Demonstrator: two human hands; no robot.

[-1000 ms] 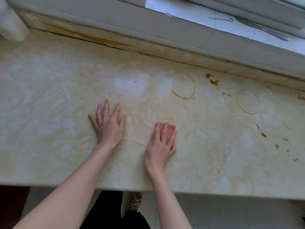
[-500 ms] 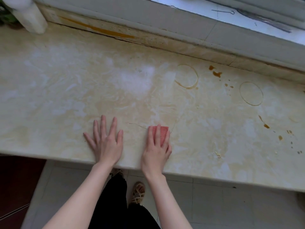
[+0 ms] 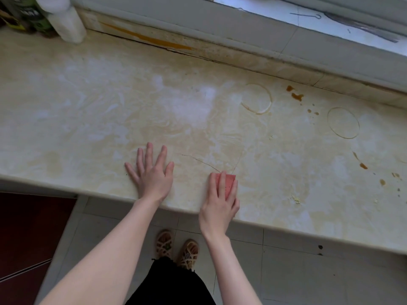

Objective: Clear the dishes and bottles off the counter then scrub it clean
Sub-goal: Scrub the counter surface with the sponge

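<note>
Counter (image 3: 88, 95): pale marbled slab under a window sill, fixed & rigid, so nothing to lift. It looks wet and streaky w/ whitish smears mid-surface, prob. slick underhand. The thing to actually take hold of is the sponge (image 3: 230, 183): pink, small, soft, light, likely squashy when wet. Best held from the top w/ the palm bearing down, as here.

R hand (image 3: 220, 201) sits at the counter's near edge, fingers curled over the sponge & pressing it to the surface; sponge shows between the fingers. L hand (image 3: 152, 175) lies flat just beside it to the left, fingers spread, holding nothing, prob. bracing.

Count:
- 1 sponge, 2 hands.
- 2 ring stains: one near the back (image 3: 256, 99), one further right (image 3: 343, 122).
- Several brown drips (image 3: 297, 96) between & right of the rings; exact no. hard to tell.
- 1 orange streak (image 3: 145, 38) along the back edge.
- 1 white bottle (image 3: 66, 20) at the far left corner, dark green packs (image 3: 26, 12) beside it.

Judging by this, scrubbing is underway; the right side isn't yet done.
</note>
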